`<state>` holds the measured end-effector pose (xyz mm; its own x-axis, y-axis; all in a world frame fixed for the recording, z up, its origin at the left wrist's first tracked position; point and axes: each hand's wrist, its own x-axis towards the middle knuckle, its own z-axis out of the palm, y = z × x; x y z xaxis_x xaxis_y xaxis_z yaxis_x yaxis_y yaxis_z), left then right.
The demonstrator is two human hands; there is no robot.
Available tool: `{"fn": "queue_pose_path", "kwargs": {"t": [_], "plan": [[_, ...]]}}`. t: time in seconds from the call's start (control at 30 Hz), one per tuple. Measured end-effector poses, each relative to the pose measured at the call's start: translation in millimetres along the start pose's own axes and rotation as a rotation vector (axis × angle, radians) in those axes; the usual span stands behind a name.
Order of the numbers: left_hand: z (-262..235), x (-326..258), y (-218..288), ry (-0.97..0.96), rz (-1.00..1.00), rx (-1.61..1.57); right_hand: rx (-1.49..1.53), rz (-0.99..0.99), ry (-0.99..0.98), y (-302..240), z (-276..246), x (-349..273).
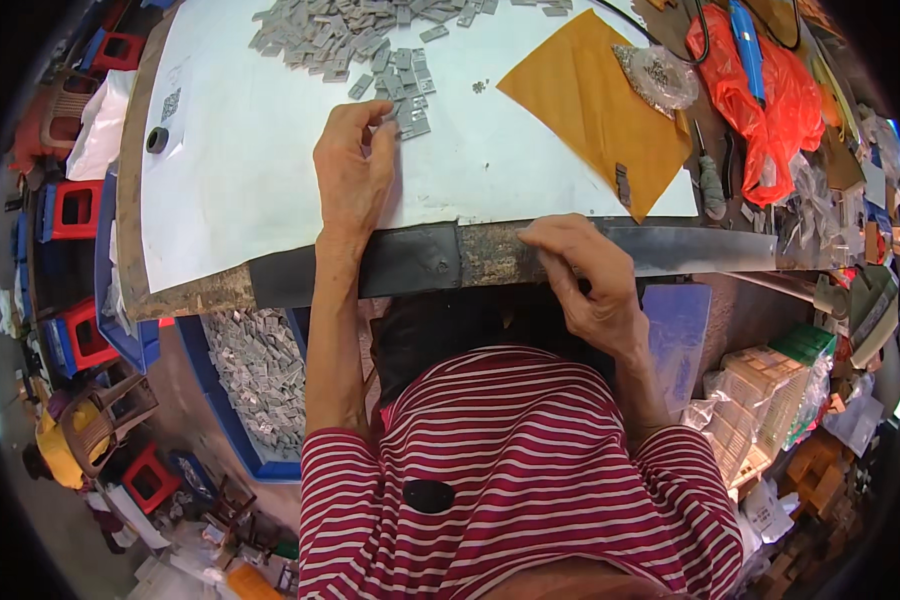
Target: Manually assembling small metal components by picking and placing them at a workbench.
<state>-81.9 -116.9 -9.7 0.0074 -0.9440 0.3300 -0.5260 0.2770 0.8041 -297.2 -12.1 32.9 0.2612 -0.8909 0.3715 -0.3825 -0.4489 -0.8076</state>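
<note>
My left hand (354, 170) is at the near end of a heap of small grey rectangular pieces (345, 35) on the white sheet. Its fingers are curled, and the tips meet the edge of several grey pieces (410, 118) lying close together; what they grip, if anything, is hidden. My right hand (592, 275) rests at the table's front edge, fingers bent and drawn together. Whether something small is between those fingertips I cannot make out. A tiny cluster of small metal parts (481, 87) lies on the sheet between the heap and a brown paper sheet (600, 110).
On the brown paper sit a clear bag of small parts (658, 77) and a dark piece (622, 185). Further right are a red plastic bag (770, 125), a blue electric screwdriver (746, 45) and a screwdriver (710, 185). A blue bin (270, 468) of grey pieces stands below left; a black ring (157, 140) lies left.
</note>
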Motion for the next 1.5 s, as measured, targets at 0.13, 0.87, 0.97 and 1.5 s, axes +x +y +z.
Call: {"fn": "queue_pose_path", "kwargs": {"t": [0.13, 0.87, 0.97, 1.5], "plan": [[7, 0, 10, -0.067, 0.102, 0.056, 0.0, 0.096, 0.057, 10, -8, -14], [5, -18, 19, -0.213, 0.034, 0.077, -0.42, 0.212, 0.226, 83, -64, 2], [4, -17, 20, -0.215, 0.02, 0.066, -0.444, 0.202, 0.187, 82, -65, 2], [6, -17, 18, -0.184, 0.062, 0.067, -0.355, 0.213, 0.033, 89, -83, 1]]}}
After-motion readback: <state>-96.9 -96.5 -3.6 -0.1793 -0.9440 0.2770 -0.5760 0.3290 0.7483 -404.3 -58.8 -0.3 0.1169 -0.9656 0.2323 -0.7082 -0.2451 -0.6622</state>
